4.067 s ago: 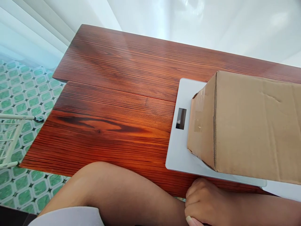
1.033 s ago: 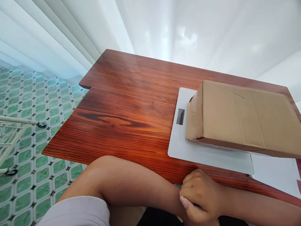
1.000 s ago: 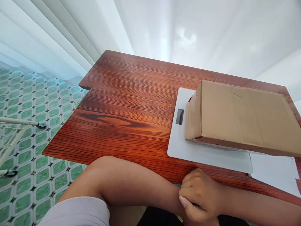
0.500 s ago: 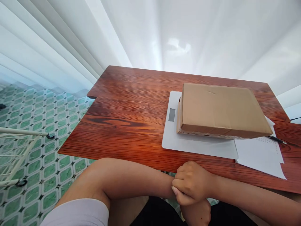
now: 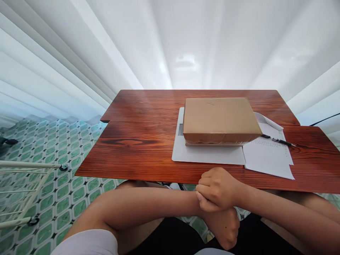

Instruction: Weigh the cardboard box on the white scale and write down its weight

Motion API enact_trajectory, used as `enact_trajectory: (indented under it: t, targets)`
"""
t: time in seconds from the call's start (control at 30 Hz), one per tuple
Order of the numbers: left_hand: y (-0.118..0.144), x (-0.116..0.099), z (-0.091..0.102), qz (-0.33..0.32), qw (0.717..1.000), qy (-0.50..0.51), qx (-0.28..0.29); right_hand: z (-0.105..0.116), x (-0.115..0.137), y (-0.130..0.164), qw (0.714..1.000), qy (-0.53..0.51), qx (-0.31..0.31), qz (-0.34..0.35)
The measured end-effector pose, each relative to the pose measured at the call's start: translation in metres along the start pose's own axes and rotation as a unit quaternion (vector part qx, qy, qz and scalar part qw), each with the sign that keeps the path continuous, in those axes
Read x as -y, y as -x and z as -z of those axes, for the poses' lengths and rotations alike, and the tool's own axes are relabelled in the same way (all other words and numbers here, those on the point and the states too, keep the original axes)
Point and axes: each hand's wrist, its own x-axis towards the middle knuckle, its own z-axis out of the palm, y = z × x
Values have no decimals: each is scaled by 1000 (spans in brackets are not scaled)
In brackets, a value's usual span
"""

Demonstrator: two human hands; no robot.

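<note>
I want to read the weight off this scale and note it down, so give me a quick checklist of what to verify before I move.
1. Cardboard box rests flat on the white scale: ok.
2. Scale display free to read: not ok, the box's edge overhangs part of it.
3. Hands off the load: ok, the right hand clasps the left wrist and the left hand hangs below the table edge.
4. Pen within sight: ok, it lies on the paper sheet.
5. Paper free of the scale: cannot tell, its edge meets the scale under the box.
</note>
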Motion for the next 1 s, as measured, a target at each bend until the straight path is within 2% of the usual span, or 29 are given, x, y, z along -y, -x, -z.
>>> enact_trajectory:
  t: [0.03, 0.07, 0.1, 0.13, 0.17, 0.23, 0.27, 0.3, 0.33, 0.4, 0.43, 0.47, 0.6, 0.67, 0.73, 0.87, 0.93, 1.0]
  targets:
    - [8, 8, -8, 5, 1000, -2, -19, 6, 0, -2, 1000, 6, -11, 0]
    - [16, 17, -18, 17, 997, 3, -80, 11, -1, -4, 1000, 13, -20, -3]
    - [23, 27, -29, 30, 985, 19, -169, 18, -1, -6, 999, 20, -30, -8]
    - [30, 38, -40, 29, 956, 53, -287, 24, -2, -7, 999, 27, -39, -15]
    - [35, 48, -52, 16, 905, 105, -412, 30, -3, -9, 998, 35, -49, -22]
    - [42, 65, -74, 21, 857, 161, -488, 43, -5, -11, 995, 53, -72, -33]
    - [43, 70, -84, 34, 801, 254, -542, 50, -6, -11, 994, 63, -82, -38]
    - [44, 74, -93, 52, 728, 309, -609, 56, -7, -11, 992, 73, -91, -43]
    - [45, 77, -101, 134, 699, 346, -611, 63, -8, -10, 990, 82, -100, -49]
    - [49, 79, -117, 236, 565, 329, -719, 76, -10, -7, 987, 96, -112, -65]
    - [53, 79, -124, 269, 540, 338, -722, 82, -11, -5, 985, 101, -118, -74]
    - [57, 79, -132, 300, 528, 359, -709, 88, -12, -3, 983, 106, -123, -84]
    - [74, 78, -160, 421, 525, 396, -625, 106, -21, 3, 971, 111, -160, -139]
    - [77, 74, -172, 478, 491, 411, -601, 110, -27, 5, 955, 116, -204, -179]
    - [75, 68, -183, 543, 417, 451, -573, 111, -35, 6, 929, 130, -258, -231]
    - [66, 54, -198, 650, 228, 534, -490, 111, -49, 12, 871, 124, -351, -322]
    - [62, 49, -204, 668, 133, 572, -456, 110, -57, 19, 857, 102, -363, -350]
    - [57, 44, -210, 660, 59, 613, -431, 108, -65, 26, 848, 77, -363, -377]
